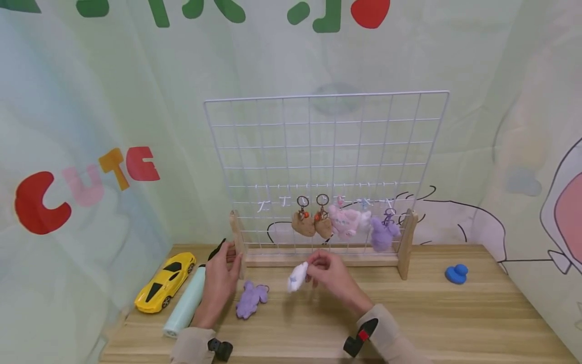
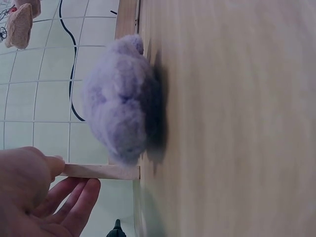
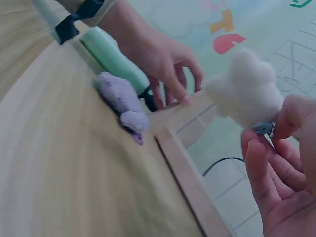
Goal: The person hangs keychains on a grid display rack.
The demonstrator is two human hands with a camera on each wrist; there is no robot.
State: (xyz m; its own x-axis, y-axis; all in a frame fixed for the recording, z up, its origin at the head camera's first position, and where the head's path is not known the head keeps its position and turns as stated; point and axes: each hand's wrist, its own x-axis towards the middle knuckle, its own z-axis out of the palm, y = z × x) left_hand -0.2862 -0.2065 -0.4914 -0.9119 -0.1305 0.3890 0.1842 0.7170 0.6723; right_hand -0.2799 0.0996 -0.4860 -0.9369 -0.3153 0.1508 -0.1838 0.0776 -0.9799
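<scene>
My left hand grips the left wooden upright of a white wire grid rack; in the left wrist view the thumb and fingers lie on opposite sides of the upright. In front of the rack's wooden base, my right hand holds up a small white plush keychain. The right wrist view shows thumb and fingers pinching its metal clasp, with the fluffy body above. A purple plush keychain lies on the table between both hands.
On the rack's hooks hang two brown plush keychains, a pink one, a white one and a purple one. A yellow toy car and a mint-green cylinder lie left; a blue duck-like toy sits right.
</scene>
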